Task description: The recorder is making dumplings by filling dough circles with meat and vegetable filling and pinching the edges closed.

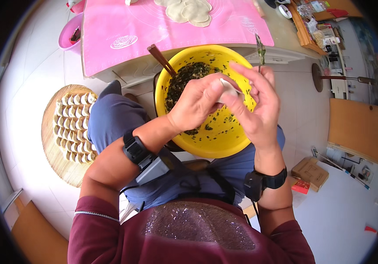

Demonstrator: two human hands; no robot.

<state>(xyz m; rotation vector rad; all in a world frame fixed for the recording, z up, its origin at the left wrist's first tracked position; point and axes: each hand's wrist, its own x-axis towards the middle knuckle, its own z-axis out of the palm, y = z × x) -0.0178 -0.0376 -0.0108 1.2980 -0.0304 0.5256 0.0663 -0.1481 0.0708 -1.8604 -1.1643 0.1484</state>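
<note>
Over a yellow plastic basin (pixel 220 150) my left hand (pixel 197 100) pinches a partly folded dumpling (pixel 229 92) between thumb and fingers. My right hand (pixel 258 102) presses the dumpling's other side with its thumb, and a metal utensil (pixel 260 49) smeared with green filling sticks up from behind its fingers. Chopped green filling (pixel 189 77) lies in the basin, mostly at its left side. Brown chopsticks (pixel 161 59) lean on the basin's left rim. Round dough wrappers (pixel 195 12) overlap on a pink mat (pixel 136 29) beyond the basin.
A round woven tray (pixel 48 132) on the floor at the left holds rows of shaped dumplings (pixel 76 125). A pink basin (pixel 65 34) stands left of the mat's table. Cardboard boxes (pixel 309 173) lie at the right, and a wooden tray (pixel 303 29) with bottles and bags is at the upper right.
</note>
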